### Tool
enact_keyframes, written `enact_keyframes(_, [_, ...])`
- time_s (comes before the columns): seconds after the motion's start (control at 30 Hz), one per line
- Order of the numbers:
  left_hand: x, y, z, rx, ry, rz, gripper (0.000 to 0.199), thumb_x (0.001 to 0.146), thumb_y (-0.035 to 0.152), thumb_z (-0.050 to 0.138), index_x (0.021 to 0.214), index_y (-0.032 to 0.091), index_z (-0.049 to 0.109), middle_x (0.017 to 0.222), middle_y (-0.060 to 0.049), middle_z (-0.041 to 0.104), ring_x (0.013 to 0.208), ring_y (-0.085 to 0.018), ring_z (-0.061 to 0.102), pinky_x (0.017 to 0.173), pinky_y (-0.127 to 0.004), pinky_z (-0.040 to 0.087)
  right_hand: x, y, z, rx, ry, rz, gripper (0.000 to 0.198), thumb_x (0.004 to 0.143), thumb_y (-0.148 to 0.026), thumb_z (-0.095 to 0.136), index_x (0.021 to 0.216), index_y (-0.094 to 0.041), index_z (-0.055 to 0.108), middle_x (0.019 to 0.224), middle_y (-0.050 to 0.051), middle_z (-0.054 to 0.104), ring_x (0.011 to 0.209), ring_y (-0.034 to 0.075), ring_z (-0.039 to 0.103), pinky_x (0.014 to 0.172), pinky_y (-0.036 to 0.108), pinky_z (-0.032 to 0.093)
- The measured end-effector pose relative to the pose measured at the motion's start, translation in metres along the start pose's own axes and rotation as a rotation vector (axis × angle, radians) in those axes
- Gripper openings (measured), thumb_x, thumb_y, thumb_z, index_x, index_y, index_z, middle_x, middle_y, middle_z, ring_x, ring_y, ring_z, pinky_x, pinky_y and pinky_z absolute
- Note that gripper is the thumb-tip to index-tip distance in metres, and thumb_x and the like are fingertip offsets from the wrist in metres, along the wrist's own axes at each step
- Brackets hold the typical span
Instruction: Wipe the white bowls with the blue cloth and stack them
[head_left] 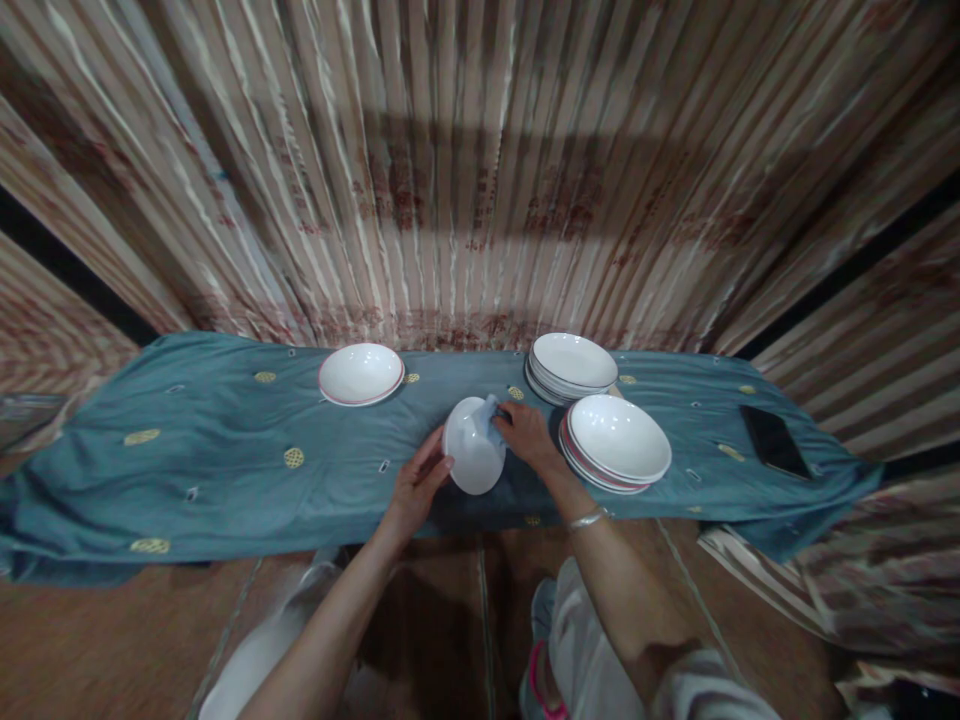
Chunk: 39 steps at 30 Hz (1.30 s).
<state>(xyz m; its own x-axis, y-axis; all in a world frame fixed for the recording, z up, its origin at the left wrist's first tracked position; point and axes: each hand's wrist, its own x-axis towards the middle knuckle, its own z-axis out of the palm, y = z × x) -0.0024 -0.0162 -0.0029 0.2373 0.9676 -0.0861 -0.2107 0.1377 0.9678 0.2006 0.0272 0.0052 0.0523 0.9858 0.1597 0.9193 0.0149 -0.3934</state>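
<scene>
A white plate is held tilted above the front of the cloth-covered table. My left hand grips its left rim, thumb on the near face and fingers partly hidden behind. Closed around a light blue cloth, my right hand presses it against the upper right of the plate. Just right of that hand stands a stack of white plates, some with red rims. Behind it is another stack of plates with dark rims.
To the left on the teal tablecloth lie shallow red-rimmed plates. A black phone rests at the table's right end. A patterned curtain hangs along the back edge. Tiled floor shows below the front edge.
</scene>
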Motion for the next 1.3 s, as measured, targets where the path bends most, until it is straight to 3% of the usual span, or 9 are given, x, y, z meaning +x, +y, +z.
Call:
enact_keyframes(0.3, [-0.001, -0.002, -0.002, -0.006, -0.015, 0.007, 0.07, 0.066, 0.045, 0.071, 0.129, 0.021, 0.052, 0.128, -0.01, 0.06, 0.117, -0.031, 0.054, 0.091, -0.045, 0.05, 0.005, -0.03, 0.0, 0.171, 0.134, -0.138, 0.03, 0.086, -0.016, 0.048, 0.113, -0.014, 0.06, 0.113, 0.013, 0.064, 0.107, 0.022, 0.058, 0.096, 0.034, 0.042])
enact_keyframes(0.53, [-0.001, -0.004, -0.003, -0.029, -0.041, 0.028, 0.068, 0.069, 0.044, 0.07, 0.13, 0.021, 0.051, 0.133, -0.008, 0.055, 0.122, -0.03, 0.05, 0.094, -0.044, 0.049, -0.016, -0.06, 0.012, 0.34, 0.217, -0.265, 0.041, 0.085, -0.013, 0.042, 0.124, -0.008, 0.053, 0.13, 0.016, 0.053, 0.123, 0.023, 0.048, 0.106, 0.038, 0.036])
enact_keyframes(0.7, [0.0, -0.006, -0.003, -0.014, -0.006, 0.029, 0.071, 0.067, 0.047, 0.071, 0.13, 0.021, 0.051, 0.134, -0.009, 0.054, 0.122, -0.032, 0.05, 0.093, -0.045, 0.049, -0.031, -0.067, 0.021, 0.425, 0.233, -0.277, 0.046, 0.084, -0.015, 0.043, 0.129, -0.016, 0.049, 0.137, 0.012, 0.047, 0.131, 0.022, 0.038, 0.11, 0.041, 0.032])
enact_keyframes(0.83, [0.001, -0.006, -0.004, -0.004, 0.025, 0.035, 0.07, 0.067, 0.048, 0.071, 0.129, 0.021, 0.053, 0.131, -0.008, 0.057, 0.119, -0.031, 0.053, 0.091, -0.044, 0.05, -0.039, -0.069, 0.019, 0.531, 0.168, -0.241, 0.042, 0.083, -0.017, 0.043, 0.124, -0.018, 0.053, 0.129, 0.011, 0.055, 0.121, 0.021, 0.05, 0.101, 0.037, 0.041])
enact_keyframes(0.93, [0.002, -0.006, -0.003, 0.005, 0.034, 0.035, 0.07, 0.066, 0.049, 0.071, 0.128, 0.021, 0.054, 0.126, -0.008, 0.061, 0.116, -0.03, 0.055, 0.09, -0.044, 0.051, -0.043, -0.068, 0.017, 0.585, 0.068, -0.205, 0.036, 0.083, -0.017, 0.044, 0.116, -0.019, 0.058, 0.108, 0.007, 0.066, 0.094, 0.018, 0.063, 0.086, 0.03, 0.049])
enact_keyframes(1.03, [0.003, -0.005, -0.003, 0.021, 0.034, 0.039, 0.068, 0.066, 0.049, 0.071, 0.127, 0.022, 0.055, 0.126, -0.007, 0.061, 0.115, -0.03, 0.055, 0.09, -0.044, 0.051, -0.045, -0.065, 0.017, 0.569, 0.006, -0.206, 0.032, 0.081, -0.017, 0.046, 0.109, -0.02, 0.061, 0.093, 0.003, 0.069, 0.076, 0.016, 0.063, 0.074, 0.025, 0.05])
enact_keyframes(1.17, [0.003, -0.006, -0.003, 0.014, 0.03, 0.037, 0.068, 0.066, 0.048, 0.071, 0.127, 0.022, 0.055, 0.127, -0.008, 0.06, 0.118, -0.031, 0.053, 0.092, -0.044, 0.05, -0.044, -0.059, 0.017, 0.49, -0.065, -0.244, 0.027, 0.08, -0.015, 0.047, 0.101, -0.019, 0.063, 0.086, 0.002, 0.068, 0.072, 0.015, 0.061, 0.071, 0.024, 0.048])
enact_keyframes(1.3, [0.005, -0.008, -0.005, 0.009, 0.023, 0.032, 0.069, 0.068, 0.047, 0.07, 0.129, 0.02, 0.053, 0.128, -0.008, 0.059, 0.118, -0.031, 0.053, 0.092, -0.044, 0.05, -0.043, -0.057, 0.017, 0.402, -0.104, -0.288, 0.023, 0.08, -0.013, 0.049, 0.099, -0.018, 0.061, 0.095, 0.006, 0.068, 0.084, 0.018, 0.062, 0.08, 0.027, 0.048])
